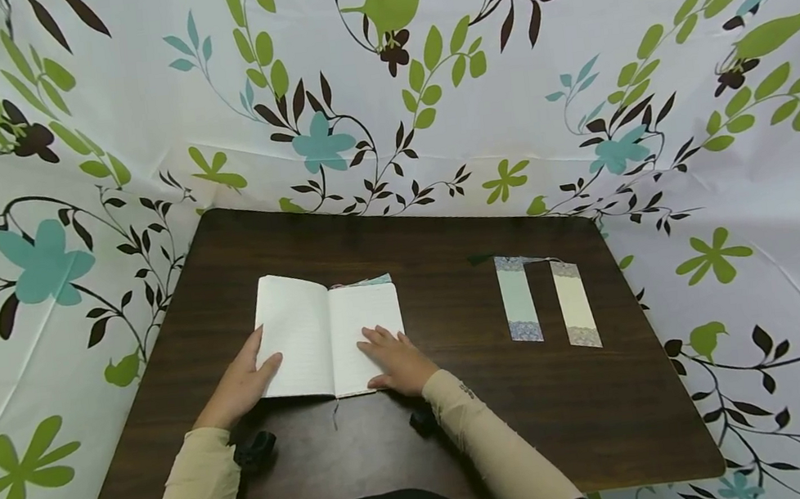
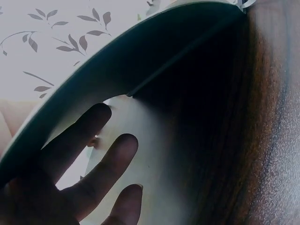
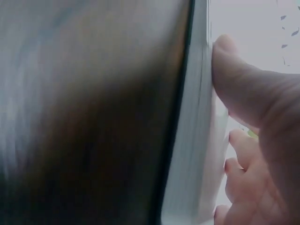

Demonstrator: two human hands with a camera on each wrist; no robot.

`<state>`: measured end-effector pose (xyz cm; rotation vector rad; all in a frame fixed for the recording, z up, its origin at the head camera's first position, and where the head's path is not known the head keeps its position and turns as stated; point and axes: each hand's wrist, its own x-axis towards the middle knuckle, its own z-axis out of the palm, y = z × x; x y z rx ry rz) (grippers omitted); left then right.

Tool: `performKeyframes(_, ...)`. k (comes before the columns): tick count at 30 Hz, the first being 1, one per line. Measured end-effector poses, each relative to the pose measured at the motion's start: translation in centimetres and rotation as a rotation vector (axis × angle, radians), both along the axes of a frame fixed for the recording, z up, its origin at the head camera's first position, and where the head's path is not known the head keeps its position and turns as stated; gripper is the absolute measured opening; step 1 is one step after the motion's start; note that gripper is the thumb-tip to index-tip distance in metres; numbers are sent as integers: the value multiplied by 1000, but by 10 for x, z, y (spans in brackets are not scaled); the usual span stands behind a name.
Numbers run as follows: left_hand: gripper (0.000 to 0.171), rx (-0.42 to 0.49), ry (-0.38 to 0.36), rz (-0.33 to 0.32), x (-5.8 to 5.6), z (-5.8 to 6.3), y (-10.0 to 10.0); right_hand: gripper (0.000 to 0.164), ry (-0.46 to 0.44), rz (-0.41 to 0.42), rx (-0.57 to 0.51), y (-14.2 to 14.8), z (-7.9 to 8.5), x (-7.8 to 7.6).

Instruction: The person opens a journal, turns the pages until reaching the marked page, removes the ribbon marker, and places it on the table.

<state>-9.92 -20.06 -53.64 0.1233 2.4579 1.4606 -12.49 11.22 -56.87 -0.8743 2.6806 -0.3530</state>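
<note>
An open notebook (image 1: 297, 339) with blank-looking lined pages lies on the dark wooden table. My left hand (image 1: 240, 381) holds its left side, the thumb over the page edge. In the left wrist view, the fingers (image 2: 121, 154) spread beneath the raised dark cover (image 2: 154, 51). Over on the right page, my right hand (image 1: 400, 363) rests with its fingers extended. The right wrist view has the thumb (image 3: 229, 70) along the top of the thick page block (image 3: 192, 140). A thin ribbon (image 1: 335, 415) hangs from the notebook's lower edge.
A mint bookmark (image 1: 519, 298) and a pale yellow bookmark (image 1: 575, 304) lie on the table (image 1: 464, 423) to the right. Part of a light blue patterned piece (image 1: 377, 279) peeks out behind the notebook's top edge. Leaf-and-bird patterned cloth (image 1: 505, 130) surrounds the table.
</note>
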Motion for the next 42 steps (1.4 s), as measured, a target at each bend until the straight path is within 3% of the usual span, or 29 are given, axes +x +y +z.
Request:
performKeyframes(9,76,-1,-14,8,0,-1,0,79,-70,-53,-42,25,2,-5)
performKeyframes(16,81,13,-40,21,1,-1,-1,80,-82,-71,-140,41,1,-6)
performKeyframes(26,80,20,-28,12,3,3,1,77,41,-67,-132,39,2,-4)
performKeyframes(34,81,30,-35,12,4,3,1,75,43,-140,-176,39,-2,0)
performKeyframes(42,80,8,-36,16,5,5,2,82,129,-147,-157,36,-8,-1)
